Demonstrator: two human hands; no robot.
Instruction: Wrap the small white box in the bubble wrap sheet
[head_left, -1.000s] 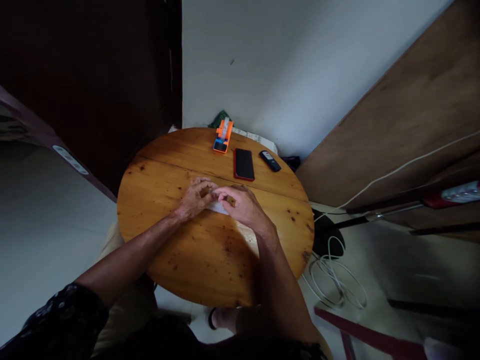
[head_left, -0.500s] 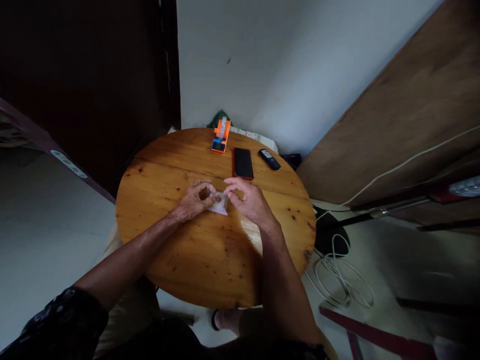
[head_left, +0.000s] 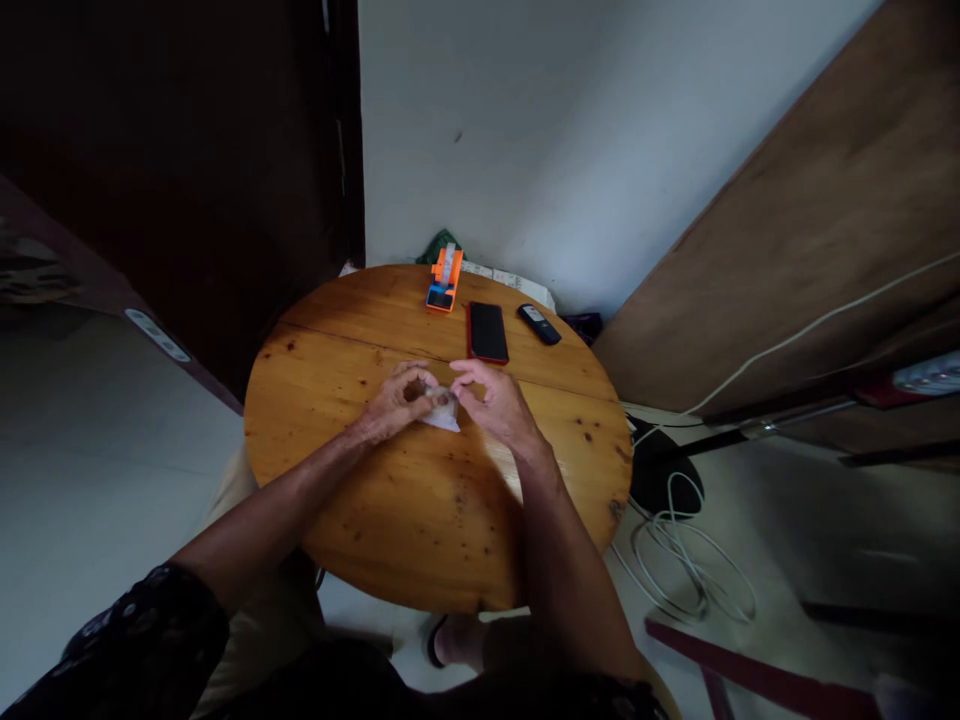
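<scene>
Between my hands, just over the middle of the round wooden table (head_left: 390, 520), is a small whitish, partly see-through plastic bag (head_left: 444, 416). My left hand (head_left: 401, 398) is closed on its left side, thumb and fingers curled in a pinch. From the right, my right hand (head_left: 495, 398) pinches the bag's upper right edge between thumb and fingertips. A small dark spot shows in the bag near the left thumb; what it is I cannot make out.
Behind the hands lie a dark phone (head_left: 488, 332) with a red edge and a black handset (head_left: 538, 324). An orange and blue tape dispenser (head_left: 445, 280) stands near the table's far edge. Coiled white cable (head_left: 686, 570) is on the floor at the right, beside a dark red stool (head_left: 750, 665).
The view has shifted slightly. My right fingertips have come onto the bag's edge, and the bag looks more gathered between the hands.
</scene>
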